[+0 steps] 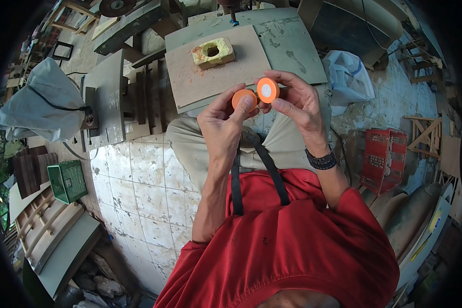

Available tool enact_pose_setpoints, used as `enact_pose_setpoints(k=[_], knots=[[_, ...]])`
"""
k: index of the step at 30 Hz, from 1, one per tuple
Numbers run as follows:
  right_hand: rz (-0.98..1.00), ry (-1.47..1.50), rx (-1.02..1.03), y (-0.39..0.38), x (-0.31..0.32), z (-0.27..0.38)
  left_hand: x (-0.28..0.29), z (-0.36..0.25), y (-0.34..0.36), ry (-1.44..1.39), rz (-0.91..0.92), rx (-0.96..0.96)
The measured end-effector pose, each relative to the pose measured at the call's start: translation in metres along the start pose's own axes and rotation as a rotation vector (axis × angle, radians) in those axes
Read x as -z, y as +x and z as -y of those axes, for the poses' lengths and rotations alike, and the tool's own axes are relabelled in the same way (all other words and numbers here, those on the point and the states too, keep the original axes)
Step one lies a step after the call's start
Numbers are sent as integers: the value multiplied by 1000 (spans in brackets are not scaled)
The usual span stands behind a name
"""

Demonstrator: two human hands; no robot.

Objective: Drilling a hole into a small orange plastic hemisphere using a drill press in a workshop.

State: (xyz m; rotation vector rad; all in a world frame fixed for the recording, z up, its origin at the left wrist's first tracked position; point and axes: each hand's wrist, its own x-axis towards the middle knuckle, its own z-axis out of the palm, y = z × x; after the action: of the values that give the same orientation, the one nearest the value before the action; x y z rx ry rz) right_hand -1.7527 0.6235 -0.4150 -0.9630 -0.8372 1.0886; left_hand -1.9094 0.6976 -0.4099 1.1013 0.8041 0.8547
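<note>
My left hand (222, 119) pinches an orange disc (238, 96), the thumb lying across its face. In my right hand (304, 108) is a second orange round piece (267, 82) with a white circle in its middle, gripped by its edge between thumb and fingers. Both pieces are held up close together in front of my lap; whether their rims touch, I cannot tell. Beyond them, a block (215, 62) with a yellow-smeared top and a round dark hole sits on a brown board (190, 84). Orange crumbs lie on the board beside it.
The board rests on a worn grey-green table (292, 46). A cloth-covered machine (49, 100) and a green crate (69, 179) stand on the left. To the right are a white plastic sack (349, 77) and a red crate (382, 159). Cracked tiles (143, 179) cover the floor.
</note>
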Motion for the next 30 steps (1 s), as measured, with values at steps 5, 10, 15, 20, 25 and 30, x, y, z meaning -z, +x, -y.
enact_pose_setpoints(k=[5,10,15,20,25,30], knots=[[12,44,18,1,1,-4,-2,1,0,-1,-22,-50],[13,37,-16,0,4,-5,-1,-5,0,-49,-55,52],[-18,40,17,1,3,-4,-1,-3,-2,-154,55,19],[-24,-3,17,1,4,3,3,0,-2,-195,209,-5],[-8,-48,53,0,0,7,9,5,1,-21,266,-177],[16,-153,121,1,3,0,6,6,1,5,240,-252]])
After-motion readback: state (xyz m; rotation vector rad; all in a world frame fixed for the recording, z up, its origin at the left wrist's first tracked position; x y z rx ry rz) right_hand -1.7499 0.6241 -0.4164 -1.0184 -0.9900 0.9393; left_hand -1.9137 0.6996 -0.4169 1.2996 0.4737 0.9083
